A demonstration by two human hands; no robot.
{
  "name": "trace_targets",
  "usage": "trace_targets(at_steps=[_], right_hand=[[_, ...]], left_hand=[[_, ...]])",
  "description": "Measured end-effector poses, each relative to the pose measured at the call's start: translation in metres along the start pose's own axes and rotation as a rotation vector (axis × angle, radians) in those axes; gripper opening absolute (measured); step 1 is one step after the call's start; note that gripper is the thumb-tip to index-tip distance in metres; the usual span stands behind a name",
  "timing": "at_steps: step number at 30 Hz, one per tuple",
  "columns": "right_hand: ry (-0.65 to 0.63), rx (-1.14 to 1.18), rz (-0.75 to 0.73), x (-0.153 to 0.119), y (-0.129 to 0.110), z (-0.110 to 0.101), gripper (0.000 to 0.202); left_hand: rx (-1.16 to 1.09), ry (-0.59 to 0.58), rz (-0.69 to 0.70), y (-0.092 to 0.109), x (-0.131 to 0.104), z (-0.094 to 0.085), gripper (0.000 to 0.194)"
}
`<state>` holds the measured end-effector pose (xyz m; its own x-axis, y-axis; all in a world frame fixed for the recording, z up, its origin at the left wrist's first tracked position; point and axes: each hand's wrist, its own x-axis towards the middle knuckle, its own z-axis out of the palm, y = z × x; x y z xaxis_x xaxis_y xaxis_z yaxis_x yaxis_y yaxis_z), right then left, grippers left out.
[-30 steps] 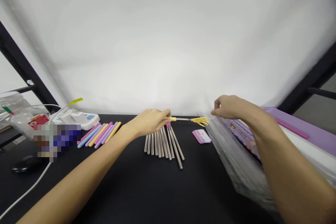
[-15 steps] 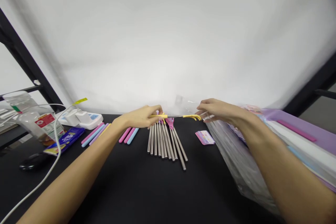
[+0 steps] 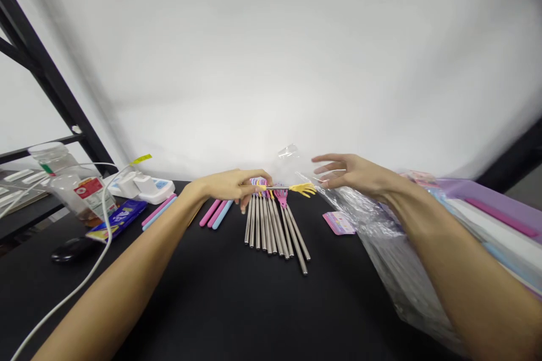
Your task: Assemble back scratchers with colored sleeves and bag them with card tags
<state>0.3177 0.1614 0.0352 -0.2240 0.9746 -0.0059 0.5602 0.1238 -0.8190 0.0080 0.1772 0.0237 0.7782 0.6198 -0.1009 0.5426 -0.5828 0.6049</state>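
Observation:
My left hand [image 3: 232, 187] is closed on the handle end of a yellow back scratcher [image 3: 304, 189] with a thin metal shaft. It lies level, its claw-shaped head pointing right. To its right, my right hand [image 3: 353, 174] is open, fingers apart, a short gap from the claw. Clear plastic film [image 3: 339, 197] spreads behind and below that hand; whether the fingers touch it I cannot tell. Beneath the held one, several back scratchers [image 3: 271, 231] with steel shafts lie fanned on the black table, their pink and other coloured heads toward the wall.
Pink and blue handles [image 3: 217, 214] lie left of the row, with more [image 3: 158, 211] farther left. Printed cards [image 3: 339, 223] sit on the right, beside a purple bin [image 3: 478, 194]. A plastic jar [image 3: 80, 192], blue packet [image 3: 121, 219], power strip [image 3: 156, 190], mouse [image 3: 74, 249] and white cable occupy the left.
The back scratcher's claw has turned to show its spread fingers. My right hand has moved off the claw and opened, and more plastic film shows beside it. The view has shifted slightly.

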Motion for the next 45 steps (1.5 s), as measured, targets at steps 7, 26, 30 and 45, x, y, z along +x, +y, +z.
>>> trace_targets(at_steps=[7,26,30,45], right_hand=[[0.059,-0.07,-0.017,0.0,0.0,0.006,0.028],[-0.182,-0.023,-0.032,-0.002,0.001,0.004,0.05],[-0.022,-0.02,-0.079,0.001,0.001,0.003,0.025],[0.402,0.148,-0.263,0.016,0.012,0.047,0.043]], left_hand=[[0.012,0.074,0.006,0.005,-0.007,-0.005,0.046],[-0.016,-0.014,0.023,0.009,-0.006,-0.008,0.044],[-0.112,-0.028,0.001,0.004,-0.005,-0.008,0.038],[-0.185,-0.059,0.027,0.01,0.006,0.004,0.032]])
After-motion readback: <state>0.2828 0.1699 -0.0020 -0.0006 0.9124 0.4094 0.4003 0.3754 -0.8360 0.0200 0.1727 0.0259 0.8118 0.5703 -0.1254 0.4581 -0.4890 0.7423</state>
